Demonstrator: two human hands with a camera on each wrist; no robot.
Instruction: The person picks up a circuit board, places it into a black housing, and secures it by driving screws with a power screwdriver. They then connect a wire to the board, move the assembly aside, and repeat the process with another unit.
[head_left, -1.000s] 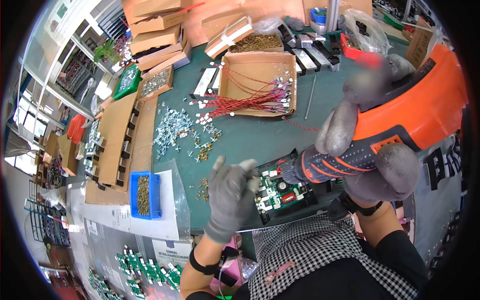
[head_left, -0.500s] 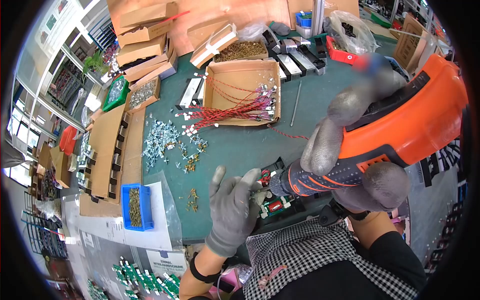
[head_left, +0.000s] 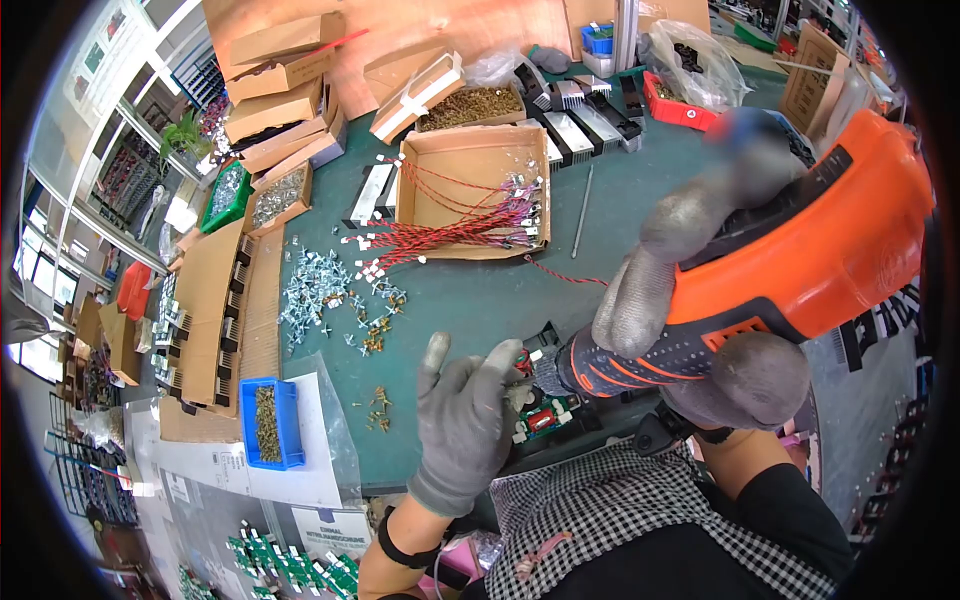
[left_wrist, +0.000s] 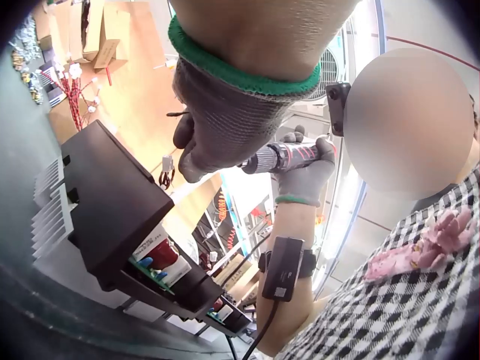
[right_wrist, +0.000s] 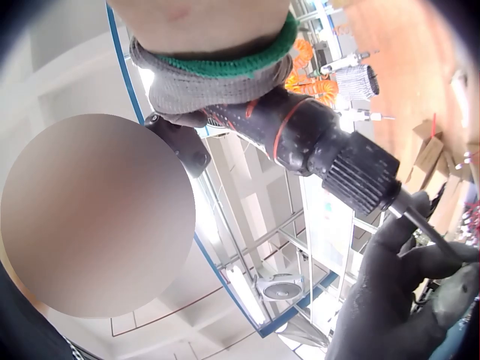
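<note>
My right hand [head_left: 700,290], in a grey glove, grips an orange-and-black power drill [head_left: 830,240] by its body. From the drill's chuck [right_wrist: 364,176] a steel bit [right_wrist: 416,217] runs to the left hand's fingertips. My left hand [head_left: 465,425], gloved too, is raised over a green circuit board [head_left: 545,418] in a black housing [left_wrist: 112,202]. In the left wrist view a thin dark screw [left_wrist: 177,114] sticks out by its curled fingers. A red part and wires show on the board; the left hand and the drill hide much of it.
An open cardboard box [head_left: 470,150] holds red twisted wires [head_left: 440,225]. Piles of silvery screws [head_left: 315,290] and brass screws [head_left: 378,410] lie to the left, beside a blue bin [head_left: 270,425]. Heatsinks [head_left: 570,135] and a metal rod [head_left: 582,210] lie at the back.
The drill has moved left over the housing, bringing its bit to the left hand's fingers. My left hand has come further over the board. The head view has shifted slightly.
</note>
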